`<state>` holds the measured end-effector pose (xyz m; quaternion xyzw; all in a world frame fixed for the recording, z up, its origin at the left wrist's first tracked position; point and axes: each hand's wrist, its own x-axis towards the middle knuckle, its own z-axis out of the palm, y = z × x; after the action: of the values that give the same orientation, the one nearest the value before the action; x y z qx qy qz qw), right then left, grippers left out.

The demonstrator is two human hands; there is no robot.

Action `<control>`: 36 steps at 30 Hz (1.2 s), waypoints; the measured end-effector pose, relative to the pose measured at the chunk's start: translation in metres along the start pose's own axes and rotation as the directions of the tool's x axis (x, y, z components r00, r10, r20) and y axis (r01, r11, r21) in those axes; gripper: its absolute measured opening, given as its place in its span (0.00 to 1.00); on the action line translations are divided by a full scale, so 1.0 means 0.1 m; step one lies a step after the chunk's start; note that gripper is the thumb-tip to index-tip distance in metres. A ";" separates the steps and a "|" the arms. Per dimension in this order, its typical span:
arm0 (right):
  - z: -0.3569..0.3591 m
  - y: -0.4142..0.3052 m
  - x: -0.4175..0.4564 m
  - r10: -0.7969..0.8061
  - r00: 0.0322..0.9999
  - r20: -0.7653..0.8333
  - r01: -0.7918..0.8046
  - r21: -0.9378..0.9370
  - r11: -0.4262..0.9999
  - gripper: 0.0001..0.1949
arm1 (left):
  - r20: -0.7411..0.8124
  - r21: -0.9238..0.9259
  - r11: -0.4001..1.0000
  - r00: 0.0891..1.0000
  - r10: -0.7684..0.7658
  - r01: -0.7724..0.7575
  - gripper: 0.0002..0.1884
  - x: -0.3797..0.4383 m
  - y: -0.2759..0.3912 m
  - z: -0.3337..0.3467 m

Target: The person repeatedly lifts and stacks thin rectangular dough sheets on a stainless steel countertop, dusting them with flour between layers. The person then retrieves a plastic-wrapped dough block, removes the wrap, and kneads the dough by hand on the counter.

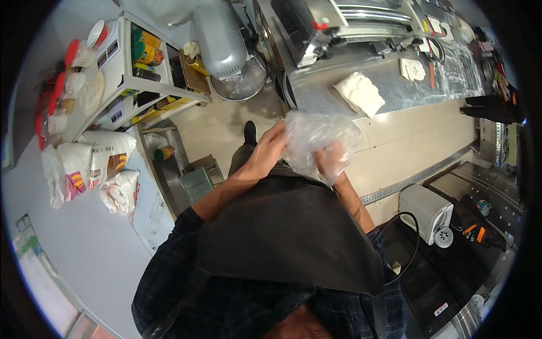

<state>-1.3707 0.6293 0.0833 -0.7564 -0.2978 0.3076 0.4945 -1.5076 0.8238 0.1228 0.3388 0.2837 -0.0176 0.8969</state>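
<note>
A crumpled clear plastic bag (313, 127) is up in front of my dark apron, above the tiled floor. My left hand (271, 146) grips the bag's left edge. Blurred by motion, my right hand (330, 159) shows through the film on the right side; whether it is inside the bag or behind it is unclear, as is how its fingers are set. Just beyond the bag, a folded slab of pale dough (360, 94) lies at the near edge of a steel worktable (313, 87).
A roller machine (374, 21) stands on the worktable, with a smaller dough piece (411, 70) nearby. Left of it is a stand mixer (222, 42) with a steel bowl. Shelves (127, 84) hold jars; several sacks (112, 154) sit below. Another person's dark-clothed leg (487, 108) shows far right.
</note>
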 end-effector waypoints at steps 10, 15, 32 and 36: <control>1.43 -0.22 1.15 0.605 0.581 0.545 -0.761 0.628 0.165 0.14 | 0.167 0.845 0.411 0.899 0.405 -0.342 0.30 0.25 0.45 -1.53; 1.68 0.01 1.19 0.295 0.756 0.585 -0.538 0.298 0.789 0.27 | -0.432 0.733 0.643 0.882 0.191 0.220 0.23 0.83 -0.07 -3.11; 1.19 -0.09 0.61 0.945 0.300 0.132 -0.843 0.500 0.197 0.23 | -0.916 0.079 0.988 0.400 0.019 0.132 0.18 3.56 -0.04 -5.34; 1.15 -0.13 0.64 0.919 0.361 0.160 -0.834 0.496 0.241 0.24 | -0.957 0.162 0.928 0.283 0.065 0.334 0.17 3.15 -0.07 -5.17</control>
<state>-1.4198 0.7466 0.0470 -0.6570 0.3097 0.5324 0.4347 -1.5023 1.1882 -0.3609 0.4026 0.7797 0.0622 0.4756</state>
